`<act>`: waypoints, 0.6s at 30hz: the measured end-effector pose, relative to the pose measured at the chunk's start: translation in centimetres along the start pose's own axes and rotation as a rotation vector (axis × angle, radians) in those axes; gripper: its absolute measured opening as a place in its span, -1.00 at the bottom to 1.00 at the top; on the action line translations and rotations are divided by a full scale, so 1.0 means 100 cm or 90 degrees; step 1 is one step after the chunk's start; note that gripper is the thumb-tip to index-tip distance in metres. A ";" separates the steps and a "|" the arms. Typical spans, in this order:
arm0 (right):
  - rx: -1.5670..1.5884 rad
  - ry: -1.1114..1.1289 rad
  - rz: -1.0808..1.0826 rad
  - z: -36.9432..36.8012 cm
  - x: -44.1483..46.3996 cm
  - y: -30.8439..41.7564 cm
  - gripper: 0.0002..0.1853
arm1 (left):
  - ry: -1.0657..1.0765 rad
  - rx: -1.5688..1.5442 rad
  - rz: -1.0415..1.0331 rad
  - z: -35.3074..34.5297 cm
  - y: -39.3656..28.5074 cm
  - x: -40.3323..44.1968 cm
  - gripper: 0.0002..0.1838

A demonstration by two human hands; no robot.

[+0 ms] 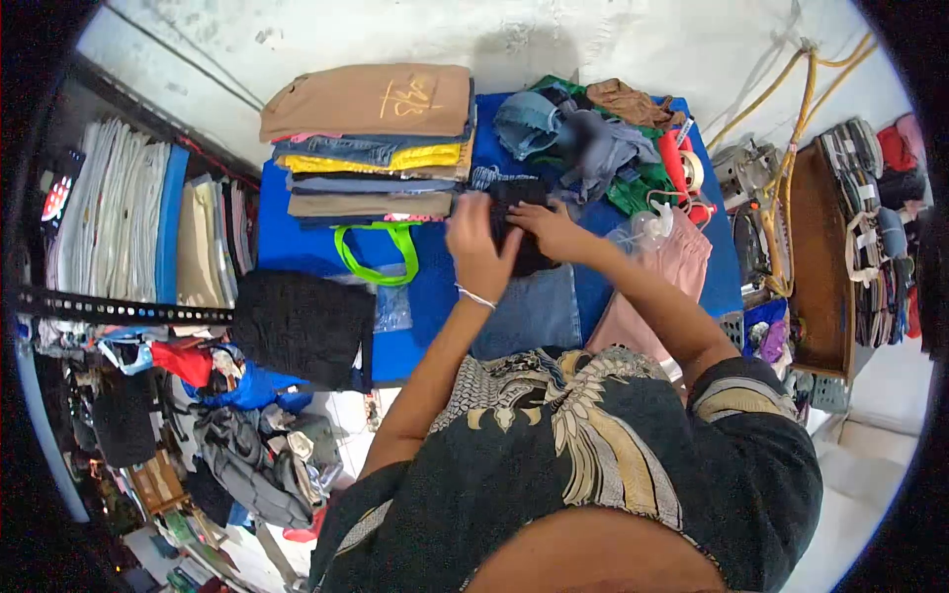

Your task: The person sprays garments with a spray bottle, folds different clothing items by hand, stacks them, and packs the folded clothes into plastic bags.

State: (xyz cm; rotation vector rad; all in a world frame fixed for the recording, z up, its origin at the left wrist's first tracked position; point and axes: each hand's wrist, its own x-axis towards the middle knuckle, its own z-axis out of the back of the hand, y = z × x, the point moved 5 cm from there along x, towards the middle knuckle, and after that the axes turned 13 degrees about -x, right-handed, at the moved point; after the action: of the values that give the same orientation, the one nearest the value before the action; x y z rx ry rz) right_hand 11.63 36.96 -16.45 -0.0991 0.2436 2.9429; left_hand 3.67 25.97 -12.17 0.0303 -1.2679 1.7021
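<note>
A small black folded cloth lies in front of me on top of blue denim spread on the blue table. My right hand rests on the black cloth, fingers extended and apart. At the cloth's left edge is my left hand, its thumb spread and its fingertips slightly blurred; it appears to hold nothing. Just beyond the cloth, patterned blue fabric is partly covered. Left of my left hand stands a tall stack of folded clothes, topped by a brown garment with tan lettering.
A bright green strap and clear plastic lie below the stack. Crumpled clothes fill the far right, near a tape dispenser. Pink trousers lie right. Black cloth overhangs the left edge; yellow cords hang right.
</note>
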 end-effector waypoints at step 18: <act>-0.270 -0.176 -0.593 0.022 0.023 -0.396 -0.63 | 0.335 0.214 0.086 -0.036 0.056 -0.012 -0.17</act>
State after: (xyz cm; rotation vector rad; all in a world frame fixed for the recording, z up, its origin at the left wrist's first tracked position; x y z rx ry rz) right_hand 16.79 76.12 -20.68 0.1111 -0.3746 1.9981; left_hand 2.24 27.96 -18.46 -0.2923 -0.6018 1.8617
